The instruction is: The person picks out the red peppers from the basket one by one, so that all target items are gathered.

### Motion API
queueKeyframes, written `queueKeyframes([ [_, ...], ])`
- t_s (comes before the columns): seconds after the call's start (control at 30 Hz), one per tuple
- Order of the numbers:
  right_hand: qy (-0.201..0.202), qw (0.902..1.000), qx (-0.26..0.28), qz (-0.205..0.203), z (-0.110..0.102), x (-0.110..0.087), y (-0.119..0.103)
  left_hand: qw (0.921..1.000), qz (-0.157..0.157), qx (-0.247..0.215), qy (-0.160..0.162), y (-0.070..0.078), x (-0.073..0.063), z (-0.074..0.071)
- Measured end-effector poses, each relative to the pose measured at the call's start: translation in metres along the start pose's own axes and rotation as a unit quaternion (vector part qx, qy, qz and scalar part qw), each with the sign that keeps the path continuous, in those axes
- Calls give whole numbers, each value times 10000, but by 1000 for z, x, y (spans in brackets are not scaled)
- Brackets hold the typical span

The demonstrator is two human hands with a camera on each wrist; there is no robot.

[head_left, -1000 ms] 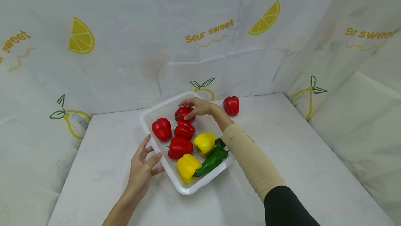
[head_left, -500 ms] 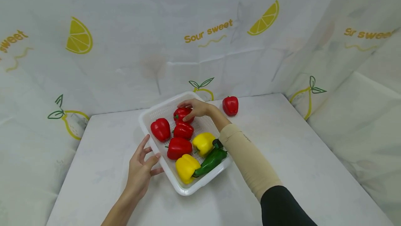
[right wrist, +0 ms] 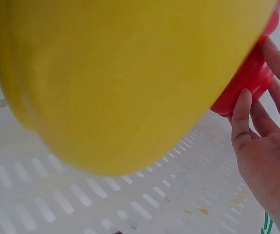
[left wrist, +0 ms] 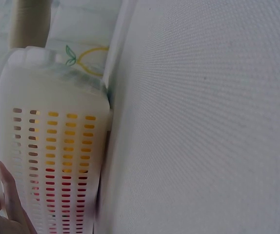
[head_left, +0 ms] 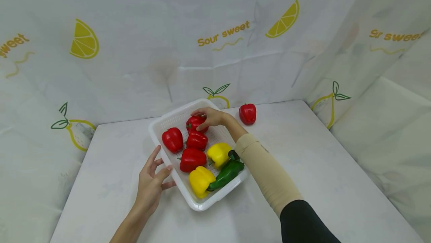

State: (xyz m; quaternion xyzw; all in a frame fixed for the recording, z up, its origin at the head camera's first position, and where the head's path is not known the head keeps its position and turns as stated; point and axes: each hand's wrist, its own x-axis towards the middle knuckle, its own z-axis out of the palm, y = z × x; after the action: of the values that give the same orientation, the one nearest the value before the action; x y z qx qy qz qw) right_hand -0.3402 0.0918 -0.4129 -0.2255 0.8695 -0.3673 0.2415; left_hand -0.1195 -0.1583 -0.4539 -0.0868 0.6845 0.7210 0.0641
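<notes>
My right hand (head_left: pixel 211 117) reaches over the basket and grips a red bell pepper (head_left: pixel 192 124) at its far end, thumb on the near side and fingers behind. In the right wrist view that hand (right wrist: pixel 267 141) holds the red pepper (right wrist: pixel 242 87), partly hidden by a yellow bell pepper (right wrist: pixel 115 87) close to the camera. My left hand (head_left: pixel 149 185) touches the left rim of the white plastic basket (head_left: pixel 183 187) with fingers spread. The left wrist view shows a straight finger (left wrist: pixel 12 195) against the slotted wall (left wrist: pixel 57 97).
Inside the basket lie other red bell peppers (head_left: pixel 173 140), yellow bell peppers (head_left: pixel 201 180) and a long green pepper (head_left: pixel 227 175). One red bell pepper (head_left: pixel 247 114) stands outside on the white table (head_left: pixel 303 153), near the back wall with its lemon-printed sheet (head_left: pixel 134 67).
The view has shifted very slightly. Both hands, the basket and the peppers keep nearly the same places.
</notes>
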Motion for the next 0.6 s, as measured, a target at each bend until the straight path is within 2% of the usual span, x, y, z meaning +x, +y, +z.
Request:
queueKeyframes([
  [0.6,114,9999,7,-116,0,1,-2,10000,-15,6,24,-1,0,0],
])
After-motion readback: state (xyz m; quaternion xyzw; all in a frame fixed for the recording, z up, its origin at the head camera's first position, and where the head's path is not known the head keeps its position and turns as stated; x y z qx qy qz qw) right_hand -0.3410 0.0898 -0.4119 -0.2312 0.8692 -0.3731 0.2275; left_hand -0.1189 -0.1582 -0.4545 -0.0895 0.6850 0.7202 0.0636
